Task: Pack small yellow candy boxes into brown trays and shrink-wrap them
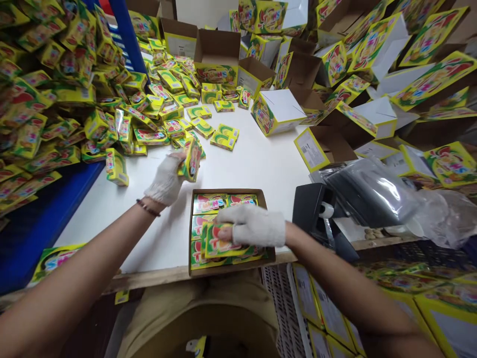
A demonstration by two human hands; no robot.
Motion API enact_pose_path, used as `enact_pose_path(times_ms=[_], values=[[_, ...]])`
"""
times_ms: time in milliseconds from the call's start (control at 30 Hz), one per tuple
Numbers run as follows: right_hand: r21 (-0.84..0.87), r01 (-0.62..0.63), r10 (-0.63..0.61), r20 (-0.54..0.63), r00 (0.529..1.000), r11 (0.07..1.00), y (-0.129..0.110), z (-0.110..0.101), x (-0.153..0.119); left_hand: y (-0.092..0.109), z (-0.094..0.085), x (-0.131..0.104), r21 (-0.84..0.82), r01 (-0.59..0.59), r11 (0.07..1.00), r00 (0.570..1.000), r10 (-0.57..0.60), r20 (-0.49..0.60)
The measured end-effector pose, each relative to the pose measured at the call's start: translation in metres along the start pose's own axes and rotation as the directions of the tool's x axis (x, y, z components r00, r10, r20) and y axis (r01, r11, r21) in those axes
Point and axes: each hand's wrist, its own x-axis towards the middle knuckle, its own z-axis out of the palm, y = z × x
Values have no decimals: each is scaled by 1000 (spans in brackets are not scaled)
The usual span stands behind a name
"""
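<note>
My left hand [167,178], in a white glove with bare fingertips, grips a small yellow-green candy box [192,160] just beyond the open carton. My right hand [253,226], gloved the same way, holds small candy boxes [223,241] over the carton [265,205]. Inside that carton lie rows of the same boxes [209,203], face up; my right hand hides some of them. The carton rests at the table's near edge. A heap of loose candy boxes [173,112] spreads beyond my left hand.
A blue crate [76,191] overflowing with candy boxes is at the left. Empty display cartons [279,109] are piled at the back and right. A black tape dispenser [311,211] and clear plastic bags [376,189] lie right of the carton. White table [143,228] shows between them.
</note>
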Motion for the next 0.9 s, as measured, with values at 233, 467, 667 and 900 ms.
enact_pose_path(times_ms=[233,467,667,900], values=[[-373,184,-299,-280,912,910,7,76,27,-25,-28,-112,173,14,985,990,10,-138],[-474,114,-336,-416,845,873,5,83,15,-14,-36,-144,-348,129,929,990,-142,-11],[19,176,-136,-552,822,984,-29,65,15,-2,-49,-172,-392,289,873,928,-156,338],[263,116,15,-449,893,958,-42,52,36,-41,-139,-153,640,-104,761,986,-7,167]])
